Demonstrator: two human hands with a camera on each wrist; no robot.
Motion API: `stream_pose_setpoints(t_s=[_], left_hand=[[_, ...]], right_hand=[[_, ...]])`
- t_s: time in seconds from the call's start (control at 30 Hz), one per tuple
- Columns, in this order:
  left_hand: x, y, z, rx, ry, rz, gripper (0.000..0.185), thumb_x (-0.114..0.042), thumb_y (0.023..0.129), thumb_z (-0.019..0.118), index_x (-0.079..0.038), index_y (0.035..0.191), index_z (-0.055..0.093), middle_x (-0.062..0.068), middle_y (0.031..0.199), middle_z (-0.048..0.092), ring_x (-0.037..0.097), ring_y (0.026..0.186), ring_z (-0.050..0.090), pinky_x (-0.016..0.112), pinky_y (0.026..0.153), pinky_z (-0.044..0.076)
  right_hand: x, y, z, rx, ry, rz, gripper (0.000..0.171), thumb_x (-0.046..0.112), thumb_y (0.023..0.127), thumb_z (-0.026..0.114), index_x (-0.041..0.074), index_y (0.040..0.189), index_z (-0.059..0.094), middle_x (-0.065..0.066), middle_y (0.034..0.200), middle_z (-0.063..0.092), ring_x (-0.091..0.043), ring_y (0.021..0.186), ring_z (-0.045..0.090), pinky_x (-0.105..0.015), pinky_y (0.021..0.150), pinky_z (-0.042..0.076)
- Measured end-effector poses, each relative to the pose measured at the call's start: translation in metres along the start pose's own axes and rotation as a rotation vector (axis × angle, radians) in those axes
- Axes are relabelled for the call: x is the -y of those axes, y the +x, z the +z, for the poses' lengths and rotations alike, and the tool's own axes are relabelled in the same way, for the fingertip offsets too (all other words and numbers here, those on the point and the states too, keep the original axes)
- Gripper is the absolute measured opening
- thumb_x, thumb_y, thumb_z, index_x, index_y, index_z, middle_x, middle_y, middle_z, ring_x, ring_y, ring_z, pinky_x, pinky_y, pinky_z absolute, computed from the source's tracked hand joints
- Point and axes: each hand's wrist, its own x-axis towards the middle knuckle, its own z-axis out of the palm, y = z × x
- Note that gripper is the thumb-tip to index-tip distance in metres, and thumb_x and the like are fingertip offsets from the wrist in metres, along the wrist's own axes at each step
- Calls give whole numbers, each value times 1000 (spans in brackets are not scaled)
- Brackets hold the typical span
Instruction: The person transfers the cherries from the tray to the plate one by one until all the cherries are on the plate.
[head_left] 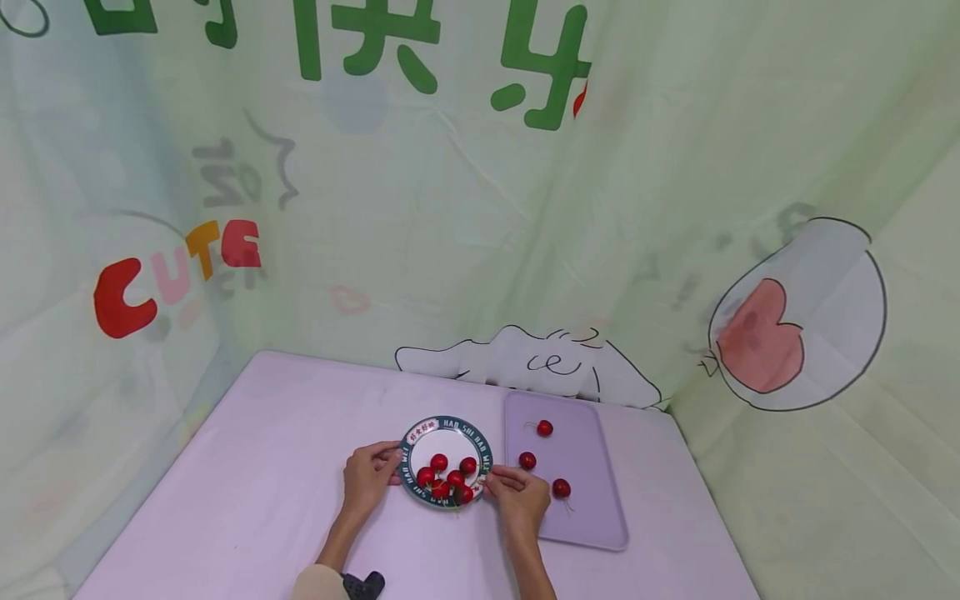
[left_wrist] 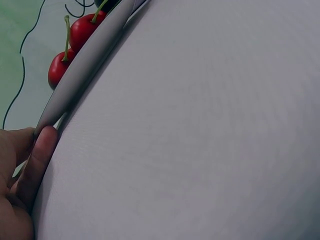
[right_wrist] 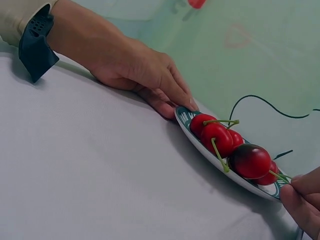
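While both hands pinch opposite rims, the round plate lies flat.

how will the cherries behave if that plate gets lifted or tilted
The cherries are round and lie loose on a shallow plate, so they would probably roll and could spill over its low rim. Both hands, left hand and right hand, hold opposite edges, which likely keeps it level.
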Motion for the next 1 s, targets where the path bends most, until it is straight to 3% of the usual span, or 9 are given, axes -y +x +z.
stream_pose_setpoints(t_s=[0.6, 1.0], left_hand=[[-3, 0, -1, -3, 8, 5, 28, -10, 106, 72, 1, 131, 76, 14, 101, 79, 11, 62, 73, 16, 61, 62], [-5, -2, -3, 9, -3, -15, 28, -9, 106, 72, 1, 131, 76, 14, 100, 78, 14, 64, 74, 16, 61, 62]], right_hand=[[2, 4, 7, 19, -339, -212, 12, 1, 89, 89, 6, 99, 87, -13, 94, 84, -22, 82, 83, -20, 70, 67], [5, -1, 14, 79, -464, -300, 15, -1, 92, 85, 4, 105, 86, -9, 94, 83, -15, 81, 76, -19, 74, 66]])
